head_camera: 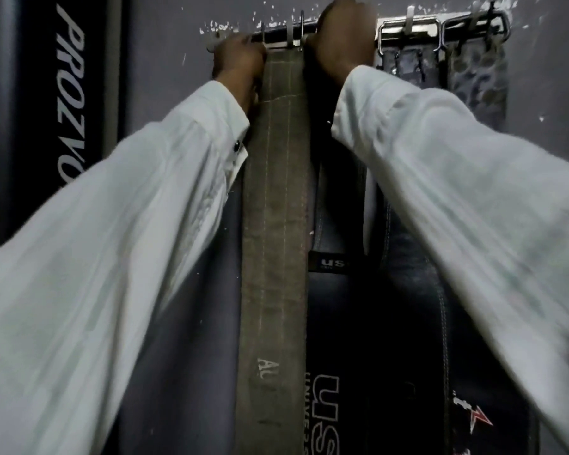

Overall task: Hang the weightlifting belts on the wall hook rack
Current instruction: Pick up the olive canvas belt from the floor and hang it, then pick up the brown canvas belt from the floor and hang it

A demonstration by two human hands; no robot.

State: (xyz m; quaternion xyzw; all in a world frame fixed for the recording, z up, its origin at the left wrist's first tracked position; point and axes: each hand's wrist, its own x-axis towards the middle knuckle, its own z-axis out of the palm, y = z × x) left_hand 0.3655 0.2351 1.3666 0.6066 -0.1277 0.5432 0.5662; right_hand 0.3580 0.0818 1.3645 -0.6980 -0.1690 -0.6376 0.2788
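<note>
Rack: we see the hook rack (408,29) fixed high on the grey wall (165,77), a dark bar with metal hooks along it; everything below is placed from it.
Olive belt: the olive belt (273,198) hangs straight down from the rack's left part, its metal buckle frame at the bar and its pale stitching running lengthwise (faint letters show low on it).
Left hand: our left hand (239,57) is at the rack's left end, fingers curled against the top left edge of the olive belt; we cannot tell how firm the hold is.
Right hand: our right hand (340,37) is closed in a fist at the bar's middle, just right of the olive belt; what it grips is hidden by the knuckles.
Black belt: a black belt (339,290) with white lettering hangs below the right hand, partly behind the olive one.
Hung belts: under the rack's right part hang a dark belt (404,62) and a patterned belt (477,80), side by side, each with a metal buckle over a hook.
Sleeves: both arms wear white sleeves (112,257).
Panel: far left of the rack stands a black panel (69,93) with white letters.
</note>
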